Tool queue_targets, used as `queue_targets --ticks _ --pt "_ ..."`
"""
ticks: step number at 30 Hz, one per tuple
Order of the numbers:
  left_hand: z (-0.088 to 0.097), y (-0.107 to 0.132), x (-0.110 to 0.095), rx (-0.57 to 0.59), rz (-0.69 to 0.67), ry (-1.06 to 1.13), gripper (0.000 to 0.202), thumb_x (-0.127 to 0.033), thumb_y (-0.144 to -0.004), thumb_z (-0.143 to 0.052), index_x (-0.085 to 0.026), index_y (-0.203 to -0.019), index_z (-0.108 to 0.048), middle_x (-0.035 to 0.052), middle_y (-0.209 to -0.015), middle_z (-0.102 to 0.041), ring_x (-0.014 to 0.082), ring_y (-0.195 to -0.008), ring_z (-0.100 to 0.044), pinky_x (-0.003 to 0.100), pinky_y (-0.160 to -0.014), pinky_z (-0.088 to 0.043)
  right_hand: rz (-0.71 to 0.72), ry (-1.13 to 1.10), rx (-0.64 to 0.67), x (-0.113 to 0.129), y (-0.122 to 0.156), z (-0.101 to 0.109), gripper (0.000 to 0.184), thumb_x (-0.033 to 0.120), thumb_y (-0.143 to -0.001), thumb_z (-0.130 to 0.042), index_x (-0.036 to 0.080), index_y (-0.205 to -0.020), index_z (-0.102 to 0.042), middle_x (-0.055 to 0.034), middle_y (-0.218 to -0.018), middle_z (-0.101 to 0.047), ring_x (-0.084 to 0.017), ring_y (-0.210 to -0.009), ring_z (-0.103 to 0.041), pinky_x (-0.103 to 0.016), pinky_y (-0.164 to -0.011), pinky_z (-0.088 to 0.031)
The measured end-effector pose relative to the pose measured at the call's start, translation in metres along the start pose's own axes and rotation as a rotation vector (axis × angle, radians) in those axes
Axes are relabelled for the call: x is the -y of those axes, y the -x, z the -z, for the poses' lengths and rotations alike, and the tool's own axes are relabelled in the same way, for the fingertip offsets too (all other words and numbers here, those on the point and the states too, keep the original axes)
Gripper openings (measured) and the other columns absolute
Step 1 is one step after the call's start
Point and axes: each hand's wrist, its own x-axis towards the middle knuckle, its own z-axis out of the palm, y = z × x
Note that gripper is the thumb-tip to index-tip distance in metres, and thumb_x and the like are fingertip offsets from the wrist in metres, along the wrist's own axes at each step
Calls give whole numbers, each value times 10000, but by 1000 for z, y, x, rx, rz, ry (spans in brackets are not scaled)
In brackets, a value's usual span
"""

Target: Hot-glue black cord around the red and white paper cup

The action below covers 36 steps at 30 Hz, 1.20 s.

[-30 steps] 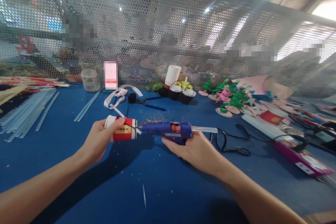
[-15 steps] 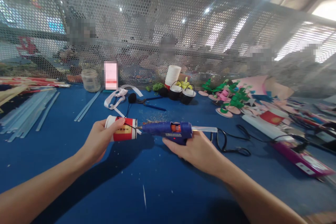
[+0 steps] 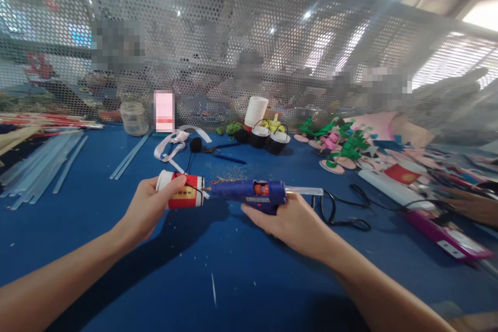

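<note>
My left hand (image 3: 150, 205) is closed around a paper cup (image 3: 187, 197), red and white with a yellow label, lying on its side in the air. Its thumb presses a black cord (image 3: 188, 166) to the cup; the cord runs back to a small black ball of yarn (image 3: 195, 144). In my right hand (image 3: 288, 220) is a blue glue gun (image 3: 245, 191) with a clear glue stick (image 3: 305, 191) sticking out of its rear. The nozzle points left and meets the cup's right-hand edge, or nearly so; actual contact I cannot tell.
Pliers (image 3: 223, 154), white ribbon (image 3: 163, 150) and black cups (image 3: 278, 141) lie behind my hands. Glue sticks (image 3: 46, 166) are spread at left. At right are green and pink craft flowers (image 3: 350, 140), a purple power strip (image 3: 447, 236) and another person's hand (image 3: 472, 205). A perforated metal screen (image 3: 218, 26) stands behind.
Another person's hand has come into view at the right edge, near the power strip. My own hands, the cup and the glue gun have hardly moved.
</note>
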Motion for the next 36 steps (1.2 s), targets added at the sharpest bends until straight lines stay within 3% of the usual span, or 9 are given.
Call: queue_targets --ticks 6,14,21,29,36 --pt "2 1 4 -39 -97 -117 191 -305 -593 -670 -134 -678 -676 33 -568 -678 165 -558 -614 230 -519 -469 -37 33 -4 1 -1 1 225 241 -690 -506 203 -488 -415 49 -390 -425 -98 -382 -422 -221 -393 -347" --pt "1 6 0 -70 -211 -355 186 -327 -622 -631 -148 -592 -676 1 -529 -662 112 -457 -553 174 -409 -398 -110 62 22 -1 2 3 247 282 -712 -495 197 -494 -416 57 -361 -440 -89 -331 -427 -203 -343 -335" --pt "0 6 0 -77 -221 -350 179 -314 -609 -627 -141 -602 -672 4 -519 -656 106 -433 -539 177 -398 -403 39 100 -8 1 1 4 153 210 -697 -490 176 -549 -478 55 -432 -407 -73 -389 -369 -199 -408 -339" --pt "-1 7 -2 -66 -237 -351 146 -283 -600 -634 -149 -551 -666 -17 -481 -633 80 -391 -493 156 -357 -375 94 132 -33 -3 1 4 134 230 -712 -495 167 -614 -561 28 -507 -512 -96 -468 -448 -204 -477 -386" --pt "1 5 2 -61 -224 -348 176 -318 -614 -626 -151 -584 -674 12 -535 -667 107 -446 -543 171 -401 -413 114 110 -47 -1 4 3 127 228 -717 -504 164 -662 -599 15 -578 -593 -112 -525 -521 -206 -525 -423"
